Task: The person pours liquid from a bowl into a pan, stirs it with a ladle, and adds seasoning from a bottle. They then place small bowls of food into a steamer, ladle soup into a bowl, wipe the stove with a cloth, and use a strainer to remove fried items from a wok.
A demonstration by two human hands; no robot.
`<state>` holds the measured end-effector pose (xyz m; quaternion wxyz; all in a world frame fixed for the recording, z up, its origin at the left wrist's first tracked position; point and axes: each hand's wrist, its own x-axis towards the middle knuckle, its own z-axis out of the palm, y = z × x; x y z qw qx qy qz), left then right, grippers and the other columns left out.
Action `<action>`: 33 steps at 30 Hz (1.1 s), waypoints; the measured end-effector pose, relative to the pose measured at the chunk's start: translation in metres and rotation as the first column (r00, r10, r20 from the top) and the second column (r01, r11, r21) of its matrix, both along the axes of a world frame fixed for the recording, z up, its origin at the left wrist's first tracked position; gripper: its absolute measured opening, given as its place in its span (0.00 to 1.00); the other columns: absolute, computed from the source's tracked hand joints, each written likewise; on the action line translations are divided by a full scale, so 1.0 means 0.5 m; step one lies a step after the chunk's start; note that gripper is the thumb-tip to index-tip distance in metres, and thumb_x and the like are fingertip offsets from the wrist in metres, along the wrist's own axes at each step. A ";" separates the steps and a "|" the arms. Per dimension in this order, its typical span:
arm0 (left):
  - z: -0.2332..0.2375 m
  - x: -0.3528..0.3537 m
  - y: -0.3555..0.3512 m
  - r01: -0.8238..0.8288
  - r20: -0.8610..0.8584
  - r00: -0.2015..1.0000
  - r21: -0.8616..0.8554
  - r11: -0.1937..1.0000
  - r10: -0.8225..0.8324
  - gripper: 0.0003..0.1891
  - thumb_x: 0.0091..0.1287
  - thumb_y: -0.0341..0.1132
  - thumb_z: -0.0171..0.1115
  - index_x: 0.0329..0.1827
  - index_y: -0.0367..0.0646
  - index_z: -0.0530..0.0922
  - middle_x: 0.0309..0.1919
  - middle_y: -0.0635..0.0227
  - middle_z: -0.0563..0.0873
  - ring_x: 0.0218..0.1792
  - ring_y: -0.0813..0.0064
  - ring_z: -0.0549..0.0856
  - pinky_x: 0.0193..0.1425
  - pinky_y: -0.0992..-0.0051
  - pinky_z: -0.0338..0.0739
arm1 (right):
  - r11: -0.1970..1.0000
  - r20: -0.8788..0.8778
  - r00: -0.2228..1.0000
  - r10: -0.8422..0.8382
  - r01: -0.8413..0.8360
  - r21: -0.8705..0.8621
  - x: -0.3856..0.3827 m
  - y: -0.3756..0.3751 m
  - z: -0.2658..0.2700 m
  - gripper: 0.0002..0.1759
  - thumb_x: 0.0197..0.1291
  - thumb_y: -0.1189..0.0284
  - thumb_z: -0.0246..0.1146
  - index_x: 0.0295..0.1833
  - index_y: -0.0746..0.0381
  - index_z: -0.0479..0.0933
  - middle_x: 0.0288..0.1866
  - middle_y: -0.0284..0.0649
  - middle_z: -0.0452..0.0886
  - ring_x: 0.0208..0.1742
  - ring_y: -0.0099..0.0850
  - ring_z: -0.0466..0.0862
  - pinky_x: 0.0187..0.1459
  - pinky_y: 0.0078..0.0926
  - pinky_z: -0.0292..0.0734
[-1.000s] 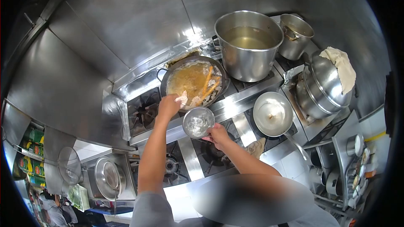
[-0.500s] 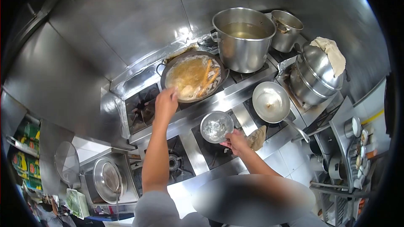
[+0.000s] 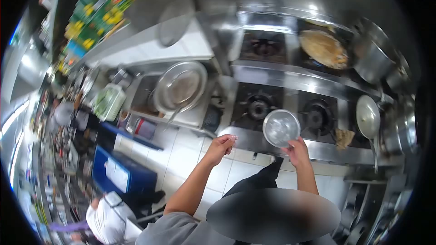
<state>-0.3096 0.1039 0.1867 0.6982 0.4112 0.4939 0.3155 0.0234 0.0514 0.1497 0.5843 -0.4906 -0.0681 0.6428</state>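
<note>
My right hand grips the rim of a small round metal bowl, held over the front of the stove. Whitish, wet-looking traces coat the inside of the bowl. To its left, my left hand is raised over the floor near the stove's front edge. Its fingers are pinched together, and a small pale, pinkish bit shows at the tips, too blurred to name. At the back of the stove a wok of frying oil holds orange-brown pieces at its right side.
Large pots stand at the back right, and a long-handled pan lies near a brown cloth. Left of the stove sits a metal basin with a strainer. A blue bin and a person in white are at lower left.
My view has swung left. My left hand has moved away from the wok's edge, back and to the left. The bowl has stayed in my right hand and is now left of the cloth.
</note>
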 end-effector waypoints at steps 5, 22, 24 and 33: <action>0.022 -0.187 -0.054 -0.220 0.018 0.975 -0.073 0.973 0.222 0.09 0.75 0.37 0.61 0.49 0.42 0.83 0.31 0.76 0.80 0.26 0.87 0.71 0.31 0.83 0.66 | 0.996 -0.034 0.995 0.089 -0.089 -0.006 -0.069 -0.144 -0.033 0.28 0.57 0.83 0.56 0.66 0.61 0.69 0.58 0.42 0.79 0.55 0.36 0.82 0.50 0.44 0.86; -0.054 -1.019 0.359 -0.790 0.164 0.612 0.153 0.593 0.774 0.05 0.73 0.40 0.59 0.42 0.56 0.72 0.37 0.76 0.83 0.29 0.84 0.76 0.30 0.81 0.70 | 0.843 0.396 0.891 0.223 -0.380 0.380 -0.638 0.220 0.359 0.26 0.61 0.79 0.62 0.65 0.66 0.69 0.56 0.46 0.82 0.49 0.35 0.87 0.42 0.38 0.90; -0.096 -1.117 0.501 -0.769 0.065 0.627 0.211 0.604 0.776 0.08 0.71 0.39 0.61 0.50 0.53 0.75 0.40 0.73 0.85 0.30 0.82 0.79 0.29 0.79 0.73 | 0.805 0.473 0.824 0.311 -0.493 0.330 -0.756 0.329 0.367 0.24 0.62 0.80 0.61 0.65 0.66 0.70 0.53 0.46 0.83 0.46 0.35 0.88 0.39 0.36 0.91; -0.176 -1.354 1.052 -0.116 -0.473 0.413 0.820 0.560 0.778 0.21 0.69 0.33 0.56 0.65 0.43 0.76 0.56 0.56 0.86 0.61 0.54 0.83 0.61 0.57 0.79 | 0.739 0.406 0.639 0.653 -0.654 -0.158 -1.264 0.762 0.244 0.19 0.64 0.78 0.61 0.60 0.62 0.73 0.55 0.42 0.81 0.52 0.37 0.84 0.49 0.45 0.87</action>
